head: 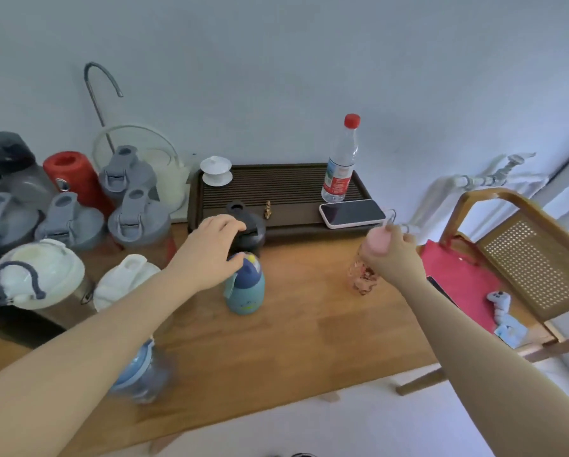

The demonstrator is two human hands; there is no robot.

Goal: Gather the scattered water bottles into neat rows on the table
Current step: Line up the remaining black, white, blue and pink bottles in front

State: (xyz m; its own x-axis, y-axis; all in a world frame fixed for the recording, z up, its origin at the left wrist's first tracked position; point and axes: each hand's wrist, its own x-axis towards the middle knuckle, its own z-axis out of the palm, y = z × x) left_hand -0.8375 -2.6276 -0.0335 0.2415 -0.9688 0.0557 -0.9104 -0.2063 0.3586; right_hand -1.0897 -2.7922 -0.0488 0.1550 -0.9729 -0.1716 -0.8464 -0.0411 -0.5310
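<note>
Nearest, under the left forearm: blurred blue-lidded clear bottle (pixel 143 374) standing on the wooden bench (pixel 293 331). Further in, at bench centre: small teal bottle with navy cap (pixel 245 288), upright. Left hand (pixel 207 249) reaching over it, fingers spread and open, fingertips on the lid of a dark bottle (pixel 248 225) just behind. To the right: right hand (pixel 392 255) closed around the pink lid of a clear patterned bottle (pixel 364 275), upright on the bench. At left: cluster of bottles close together, two white-lidded ones (pixel 39 275) in front, grey-lidded ones (pixel 135 219) behind, a red bottle (pixel 74 179) further back. Beyond the hands: dark slatted tea tray (pixel 276 189) carrying a phone (pixel 352 213), a white lidded cup (pixel 216 171) and a red-capped plastic water bottle (pixel 341 163). Off the bench's right end: wicker chair (pixel 523 258).
</note>
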